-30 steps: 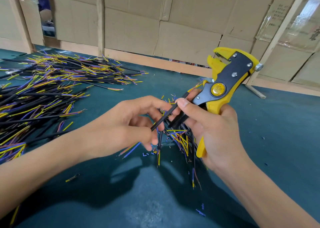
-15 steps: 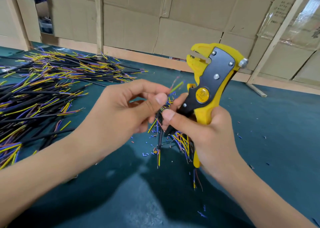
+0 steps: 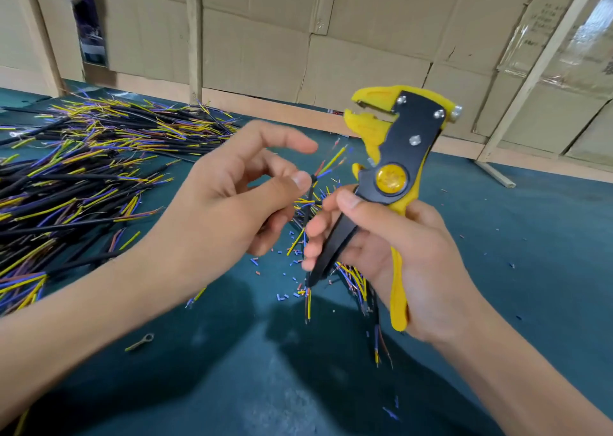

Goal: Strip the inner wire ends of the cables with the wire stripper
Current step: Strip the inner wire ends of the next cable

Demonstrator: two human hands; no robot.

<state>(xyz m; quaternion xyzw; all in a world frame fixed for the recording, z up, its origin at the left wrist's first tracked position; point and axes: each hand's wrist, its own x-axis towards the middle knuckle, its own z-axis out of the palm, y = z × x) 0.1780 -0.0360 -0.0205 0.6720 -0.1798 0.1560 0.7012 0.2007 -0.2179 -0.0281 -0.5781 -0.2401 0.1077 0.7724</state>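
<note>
Left hand (image 3: 229, 197) pinches a black cable (image 3: 311, 190) between thumb and fingers, coloured wire ends (image 3: 333, 160) just left of the upright wire stripper (image 3: 394, 177) gripped by the right hand (image 3: 398, 256).

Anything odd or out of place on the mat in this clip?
One stray item: a small metal ring terminal lies alone on the green mat, apart from the cable pile. Cut insulation bits litter the middle, expected from stripping. Nothing looks damaged.

Cardboard wall (image 3: 265, 47) with wooden battens (image 3: 194, 34) stands behind a teal table (image 3: 514, 236).
</note>
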